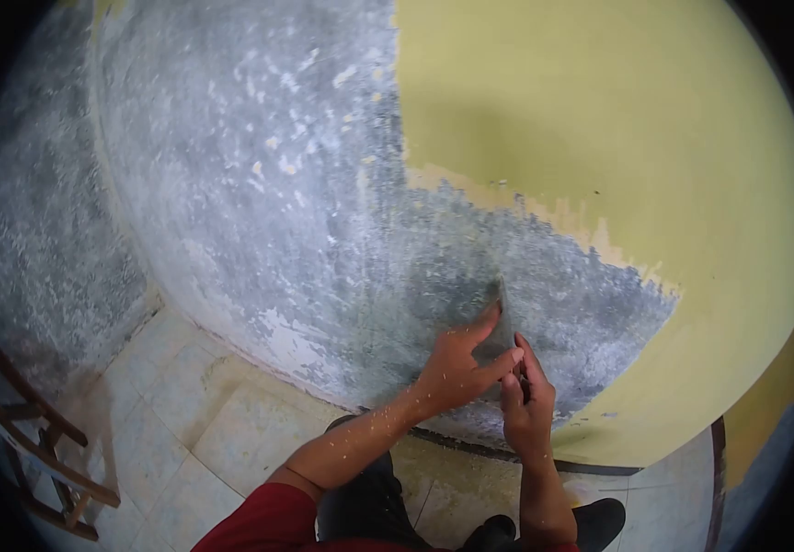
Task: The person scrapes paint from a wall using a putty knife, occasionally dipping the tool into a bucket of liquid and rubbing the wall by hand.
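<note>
A thin scraper point(507, 317), seen nearly edge-on, has its tip against the grey stripped part of the wall point(581, 313). My right hand point(530, 409) is closed around its lower end. From the left, my left hand point(459, 370) grips it too, index finger stretched along the blade and thumb near the handle. Most of the handle is hidden by my fingers. Pale flakes stick to my left forearm. Above and to the right, yellow paint point(590, 101) covers the wall, with a ragged pale edge where it meets the bare grey.
A wooden chair or frame point(43, 442) lies at the lower left on the tiled floor point(204, 460). Dust and paint scrapings lie along the wall's foot. My shoe point(601, 523) is close to the dark baseboard point(599, 469). A dark upright edge point(718, 478) stands at right.
</note>
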`<act>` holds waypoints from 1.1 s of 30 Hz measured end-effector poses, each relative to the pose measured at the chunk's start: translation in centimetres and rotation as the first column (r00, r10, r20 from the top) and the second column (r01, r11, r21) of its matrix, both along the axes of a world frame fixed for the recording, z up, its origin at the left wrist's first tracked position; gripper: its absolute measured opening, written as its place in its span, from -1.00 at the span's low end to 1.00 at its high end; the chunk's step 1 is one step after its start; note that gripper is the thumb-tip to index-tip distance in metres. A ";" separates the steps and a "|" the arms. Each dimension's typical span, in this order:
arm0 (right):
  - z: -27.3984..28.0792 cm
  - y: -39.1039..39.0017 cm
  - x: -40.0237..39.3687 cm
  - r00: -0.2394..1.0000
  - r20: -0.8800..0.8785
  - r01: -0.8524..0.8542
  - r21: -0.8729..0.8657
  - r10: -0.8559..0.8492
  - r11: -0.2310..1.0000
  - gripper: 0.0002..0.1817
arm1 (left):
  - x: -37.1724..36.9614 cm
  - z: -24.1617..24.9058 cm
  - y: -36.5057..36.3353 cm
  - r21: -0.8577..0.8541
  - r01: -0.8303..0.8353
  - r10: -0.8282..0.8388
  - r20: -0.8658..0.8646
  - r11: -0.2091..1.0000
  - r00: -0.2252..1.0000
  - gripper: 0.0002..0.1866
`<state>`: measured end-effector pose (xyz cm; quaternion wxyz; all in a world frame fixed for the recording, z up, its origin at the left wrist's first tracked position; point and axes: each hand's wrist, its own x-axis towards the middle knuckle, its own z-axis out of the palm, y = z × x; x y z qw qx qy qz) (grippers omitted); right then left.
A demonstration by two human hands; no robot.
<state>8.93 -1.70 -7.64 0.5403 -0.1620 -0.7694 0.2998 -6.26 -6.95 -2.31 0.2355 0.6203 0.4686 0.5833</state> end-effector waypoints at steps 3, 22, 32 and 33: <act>-1.0 -0.4 3.4 0.994 -0.008 0.108 0.094 -0.107 0.990 -0.46 | 1.3 -1.2 0.5 0.413 -0.138 0.260 -0.257 0.900 0.931 -0.14; -7.2 -6.7 14.7 0.845 -0.512 -0.344 -0.744 -0.157 0.574 -0.45 | 10.5 -2.1 14.6 0.433 0.550 0.217 -0.884 0.714 0.415 -0.58; -0.9 -1.2 15.1 0.675 -0.737 -0.623 -0.547 0.031 0.559 -0.56 | 10.5 2.6 6.7 0.574 0.142 0.288 -0.590 0.806 0.755 -0.58; 0.2 -0.3 14.5 0.626 -0.778 -0.665 -0.503 0.047 0.552 -0.59 | 11.9 3.3 6.1 0.542 0.169 0.270 -0.636 0.824 0.723 -0.55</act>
